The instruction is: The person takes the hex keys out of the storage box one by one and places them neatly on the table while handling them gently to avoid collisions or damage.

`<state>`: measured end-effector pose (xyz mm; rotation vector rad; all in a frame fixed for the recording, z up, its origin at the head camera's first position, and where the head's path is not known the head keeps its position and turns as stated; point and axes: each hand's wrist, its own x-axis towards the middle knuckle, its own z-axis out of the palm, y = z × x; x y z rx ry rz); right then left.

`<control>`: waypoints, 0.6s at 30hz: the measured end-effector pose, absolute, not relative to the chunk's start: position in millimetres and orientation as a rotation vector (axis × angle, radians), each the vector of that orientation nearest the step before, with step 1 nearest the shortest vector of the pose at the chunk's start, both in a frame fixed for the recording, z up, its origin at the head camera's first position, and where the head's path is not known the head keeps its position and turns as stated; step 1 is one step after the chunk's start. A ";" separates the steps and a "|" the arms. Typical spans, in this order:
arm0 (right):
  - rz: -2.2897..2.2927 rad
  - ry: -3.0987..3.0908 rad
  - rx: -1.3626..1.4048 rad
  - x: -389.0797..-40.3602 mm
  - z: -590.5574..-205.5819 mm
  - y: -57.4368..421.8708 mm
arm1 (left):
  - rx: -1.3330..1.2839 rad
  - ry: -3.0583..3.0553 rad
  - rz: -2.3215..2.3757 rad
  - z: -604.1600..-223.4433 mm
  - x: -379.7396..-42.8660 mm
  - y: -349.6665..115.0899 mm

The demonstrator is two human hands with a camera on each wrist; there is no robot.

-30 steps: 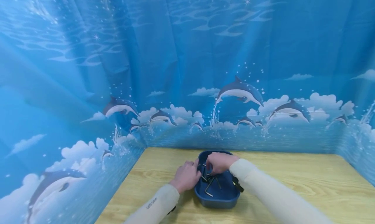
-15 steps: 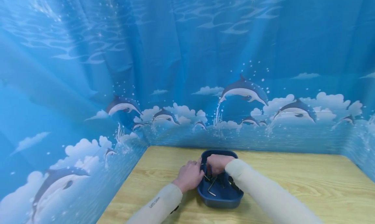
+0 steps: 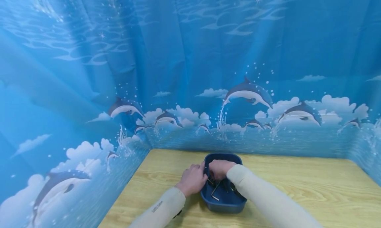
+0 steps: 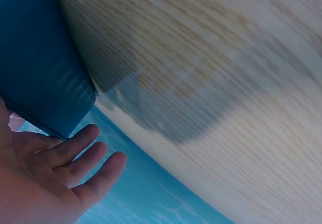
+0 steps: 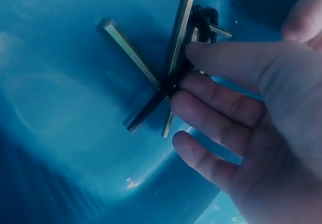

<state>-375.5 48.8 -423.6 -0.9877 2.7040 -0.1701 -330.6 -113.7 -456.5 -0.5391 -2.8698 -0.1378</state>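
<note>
A dark blue plastic basin stands on the table, with several hex keys inside. My left hand holds its left rim, thumb over the edge; in the left wrist view the other fingers spread loosely outside the wall. My right hand reaches into the basin from the right. In the right wrist view its thumb and forefinger pinch a black hex key near the pile. Brass-coloured hex keys lie around and under it. The pinched end is partly hidden by my fingers.
The pale wood-patterned table extends on both sides of the basin. A blue dolphin-print curtain hangs behind the table and along its sides. Another L-shaped hex key lies toward the basin's near side.
My right hand has gone lower into the basin, its fingers closing among the hex keys. My left hand stays at the rim. The head view has shifted slightly.
</note>
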 end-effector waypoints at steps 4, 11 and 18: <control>-0.173 2.708 -0.972 -374.6 -423.2 50.3 | -0.541 -2.884 -0.147 -455.5 -329.7 -113.6; -0.170 2.704 -0.979 -372.9 -417.8 57.8 | -0.529 -2.898 -0.158 -455.6 -329.5 -113.1; -0.234 2.733 -1.041 -369.8 -414.5 71.1 | -0.533 -2.871 -0.127 -457.1 -329.4 -112.4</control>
